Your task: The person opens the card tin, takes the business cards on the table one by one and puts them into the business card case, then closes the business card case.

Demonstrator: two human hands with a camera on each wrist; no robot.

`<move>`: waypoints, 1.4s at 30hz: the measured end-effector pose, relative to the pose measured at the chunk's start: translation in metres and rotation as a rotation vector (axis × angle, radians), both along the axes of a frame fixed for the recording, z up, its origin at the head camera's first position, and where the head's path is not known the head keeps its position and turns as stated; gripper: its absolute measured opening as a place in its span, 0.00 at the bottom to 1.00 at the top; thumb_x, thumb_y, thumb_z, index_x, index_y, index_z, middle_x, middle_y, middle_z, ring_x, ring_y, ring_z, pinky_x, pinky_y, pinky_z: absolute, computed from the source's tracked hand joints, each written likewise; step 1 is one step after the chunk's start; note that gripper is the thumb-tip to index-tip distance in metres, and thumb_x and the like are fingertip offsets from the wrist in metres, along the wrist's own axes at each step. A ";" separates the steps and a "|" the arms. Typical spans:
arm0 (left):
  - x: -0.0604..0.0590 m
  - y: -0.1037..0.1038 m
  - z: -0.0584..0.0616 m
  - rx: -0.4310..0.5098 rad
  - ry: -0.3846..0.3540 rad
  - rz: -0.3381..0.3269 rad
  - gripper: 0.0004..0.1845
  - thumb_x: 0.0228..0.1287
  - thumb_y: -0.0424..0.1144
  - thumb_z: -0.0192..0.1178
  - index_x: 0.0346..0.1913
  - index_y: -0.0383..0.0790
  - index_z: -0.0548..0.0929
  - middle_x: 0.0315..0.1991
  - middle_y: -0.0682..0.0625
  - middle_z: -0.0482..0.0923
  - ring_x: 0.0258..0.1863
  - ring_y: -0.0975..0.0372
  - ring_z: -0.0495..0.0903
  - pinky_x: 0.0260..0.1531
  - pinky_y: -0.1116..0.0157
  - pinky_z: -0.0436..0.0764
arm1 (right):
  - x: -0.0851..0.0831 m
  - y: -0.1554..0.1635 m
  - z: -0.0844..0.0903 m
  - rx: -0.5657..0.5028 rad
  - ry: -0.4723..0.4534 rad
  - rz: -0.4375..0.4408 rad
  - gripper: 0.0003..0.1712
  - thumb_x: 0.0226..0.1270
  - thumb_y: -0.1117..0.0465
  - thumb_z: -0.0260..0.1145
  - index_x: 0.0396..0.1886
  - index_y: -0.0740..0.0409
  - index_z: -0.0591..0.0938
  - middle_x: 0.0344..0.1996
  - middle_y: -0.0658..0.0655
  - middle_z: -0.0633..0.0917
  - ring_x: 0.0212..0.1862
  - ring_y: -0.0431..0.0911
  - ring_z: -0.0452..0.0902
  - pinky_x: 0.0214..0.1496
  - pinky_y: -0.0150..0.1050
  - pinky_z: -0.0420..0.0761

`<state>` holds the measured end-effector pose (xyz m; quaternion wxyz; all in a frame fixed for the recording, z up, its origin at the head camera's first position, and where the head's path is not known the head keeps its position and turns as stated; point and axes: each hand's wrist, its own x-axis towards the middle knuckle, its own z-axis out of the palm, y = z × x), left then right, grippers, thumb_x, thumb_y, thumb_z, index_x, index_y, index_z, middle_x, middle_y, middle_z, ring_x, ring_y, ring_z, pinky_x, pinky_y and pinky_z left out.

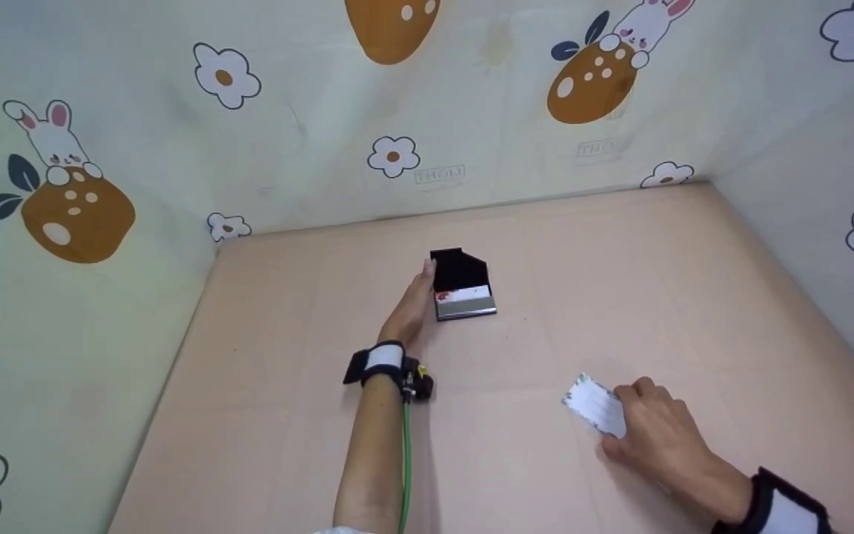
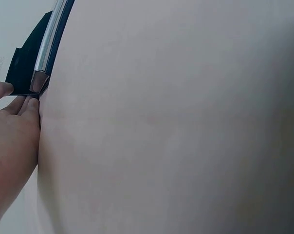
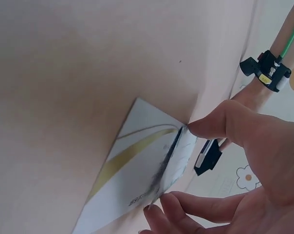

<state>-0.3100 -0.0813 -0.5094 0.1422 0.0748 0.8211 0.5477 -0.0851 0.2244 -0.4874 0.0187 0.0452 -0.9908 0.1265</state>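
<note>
A business card case stands open on the table, black inside, with a silver strip along its front. A white card with red print shows in it. My left hand holds the case by its left side. In the left wrist view, the thumb and fingers are at the case's edge, on either side of the black lid. Nearer the front right, my right hand grips a white card with a leafy border between thumb and fingertips. Behind it in the right wrist view lies a white card with a gold curve.
The pale table meets a wall covering printed with rabbits and flowers along the back and sides. A green cable runs along the left forearm from the wrist camera.
</note>
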 end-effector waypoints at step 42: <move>0.001 0.001 0.002 0.059 -0.072 0.015 0.40 0.76 0.69 0.22 0.81 0.52 0.47 0.83 0.47 0.43 0.83 0.53 0.40 0.81 0.50 0.40 | -0.089 -0.004 -0.001 0.348 0.495 0.607 0.30 0.49 0.63 0.71 0.55 0.70 0.82 0.46 0.64 0.82 0.43 0.53 0.79 0.40 0.43 0.79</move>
